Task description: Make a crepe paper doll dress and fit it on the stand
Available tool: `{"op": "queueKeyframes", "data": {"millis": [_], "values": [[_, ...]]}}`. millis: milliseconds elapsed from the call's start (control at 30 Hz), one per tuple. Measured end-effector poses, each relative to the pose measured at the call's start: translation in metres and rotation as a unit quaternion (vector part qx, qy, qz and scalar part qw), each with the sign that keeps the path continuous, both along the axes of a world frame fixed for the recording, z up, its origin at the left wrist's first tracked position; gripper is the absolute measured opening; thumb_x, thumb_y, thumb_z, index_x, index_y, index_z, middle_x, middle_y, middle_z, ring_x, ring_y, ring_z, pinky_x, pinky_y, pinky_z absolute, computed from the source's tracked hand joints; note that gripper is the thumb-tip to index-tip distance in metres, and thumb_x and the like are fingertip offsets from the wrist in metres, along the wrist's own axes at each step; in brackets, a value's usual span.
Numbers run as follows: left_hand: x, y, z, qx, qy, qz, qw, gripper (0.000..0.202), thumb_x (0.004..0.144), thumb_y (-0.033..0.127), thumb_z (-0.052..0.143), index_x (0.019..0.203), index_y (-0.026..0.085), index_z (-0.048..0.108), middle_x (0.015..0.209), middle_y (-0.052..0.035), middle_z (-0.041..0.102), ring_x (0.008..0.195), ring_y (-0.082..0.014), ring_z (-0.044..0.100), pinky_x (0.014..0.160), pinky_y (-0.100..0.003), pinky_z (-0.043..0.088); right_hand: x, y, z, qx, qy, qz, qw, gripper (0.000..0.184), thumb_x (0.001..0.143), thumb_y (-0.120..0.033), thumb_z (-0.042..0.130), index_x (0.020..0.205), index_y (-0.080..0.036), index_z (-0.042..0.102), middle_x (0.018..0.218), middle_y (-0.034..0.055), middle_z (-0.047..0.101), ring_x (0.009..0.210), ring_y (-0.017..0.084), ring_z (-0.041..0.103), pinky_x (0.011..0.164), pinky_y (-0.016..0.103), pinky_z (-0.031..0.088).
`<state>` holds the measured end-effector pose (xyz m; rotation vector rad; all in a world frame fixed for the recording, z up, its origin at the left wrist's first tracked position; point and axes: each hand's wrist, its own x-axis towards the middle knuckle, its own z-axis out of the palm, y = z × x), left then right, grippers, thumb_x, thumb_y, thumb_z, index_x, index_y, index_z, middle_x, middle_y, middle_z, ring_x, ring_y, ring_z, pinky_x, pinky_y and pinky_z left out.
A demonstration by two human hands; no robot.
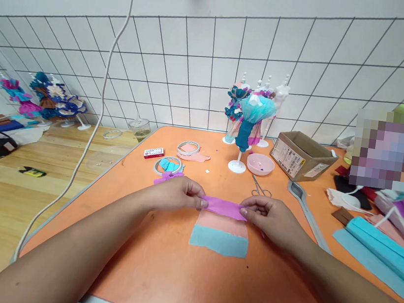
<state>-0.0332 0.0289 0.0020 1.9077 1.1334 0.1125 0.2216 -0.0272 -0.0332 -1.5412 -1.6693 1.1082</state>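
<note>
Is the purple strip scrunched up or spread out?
Spread out: the purple strip stretches between the left hand and right hand, each pinching one end.

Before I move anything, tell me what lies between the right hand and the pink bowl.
A pair of scissors lies between the right hand and the pink bowl, on the orange table, in the head view.

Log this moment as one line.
left hand: pinches purple strip | right hand: pinches same strip | nearby: pink strip, blue strip, scissors
</note>
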Motion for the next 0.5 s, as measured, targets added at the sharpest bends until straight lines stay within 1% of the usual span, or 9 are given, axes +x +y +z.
{"op": "queueKeyframes", "data": {"millis": [100,200,300,400,500], "values": [[-0.001,0.000,-0.001,0.000,0.013,-0.007,1.000,0.036,0.076,0.053,0.059,0.091,0.022,0.070,0.093,-0.0003,0.070,0.093,-0.0188,0.060,0.075,-0.024,0.043,0.002,0.002,-0.001,0.004,-0.013,0.001,1.000,0.024,0.077,-0.037,0.060,0.090,-0.019,0.067,0.076,0.0029,0.067,0.072,0.017,0.062,0.063,0.027,0.046],[0.001,-0.003,-0.001,0.031,0.035,0.010,0.999,0.039,0.077,0.055,0.056,0.086,0.021,0.071,0.086,-0.0001,0.070,0.084,-0.0177,0.061,0.066,-0.023,0.042,0.004,0.003,-0.003,0.009,-0.022,-0.008,1.000,0.027,0.075,-0.035,0.062,0.096,-0.019,0.065,0.074,0.0019,0.065,0.069,0.016,0.061,0.061,0.026,0.046],[0.005,-0.006,-0.003,0.073,0.051,0.023,0.996,0.041,0.078,0.056,0.052,0.078,0.019,0.069,0.083,0.0000,0.069,0.073,-0.0156,0.059,0.057,-0.022,0.039,0.006,0.004,-0.005,0.007,-0.040,-0.008,0.999,0.030,0.074,-0.034,0.063,0.100,-0.020,0.064,0.075,0.0016,0.066,0.069,0.016,0.061,0.062,0.027,0.045],[0.008,-0.009,-0.006,0.127,0.065,0.034,0.989,0.037,0.078,0.053,0.053,0.075,0.019,0.067,0.085,-0.0011,0.070,0.073,-0.0159,0.060,0.057,-0.023,0.039,0.007,0.005,-0.008,0.005,-0.070,0.004,0.998,0.031,0.074,-0.034,0.062,0.102,-0.021,0.064,0.076,0.0010,0.066,0.069,0.016,0.060,0.062,0.027,0.044],[0.011,-0.010,-0.009,0.152,0.089,0.035,0.984,0.031,0.078,0.049,0.054,0.078,0.021,0.067,0.090,-0.0015,0.070,0.075,-0.0166,0.061,0.060,-0.023,0.040,0.007,0.007,-0.012,0.015,-0.100,0.012,0.995,0.030,0.075,-0.035,0.061,0.101,-0.022,0.065,0.075,0.0003,0.065,0.067,0.015,0.057,0.060,0.027,0.043]]}}
